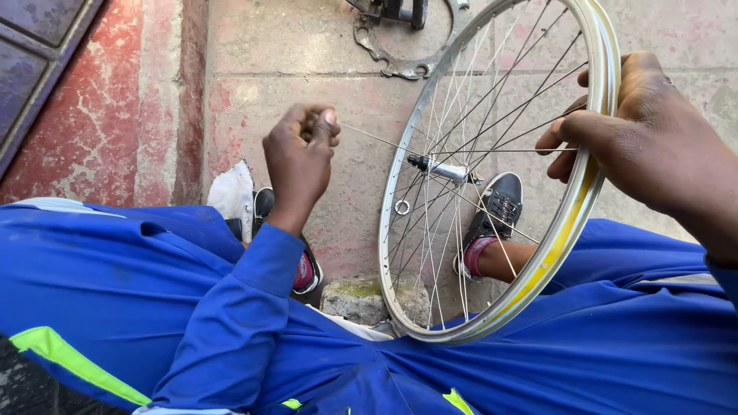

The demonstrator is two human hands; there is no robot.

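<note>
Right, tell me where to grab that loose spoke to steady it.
Pinch the loose spoke at its free outer end, coming from the wheel's left side, where the left hand already holds it. It juts clear of the rim, which the right hand grips.

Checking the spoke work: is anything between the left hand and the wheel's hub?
Nothing visible. The left hand pinches a loose spoke running clear to the hub; the right hand grips the rim.
</note>
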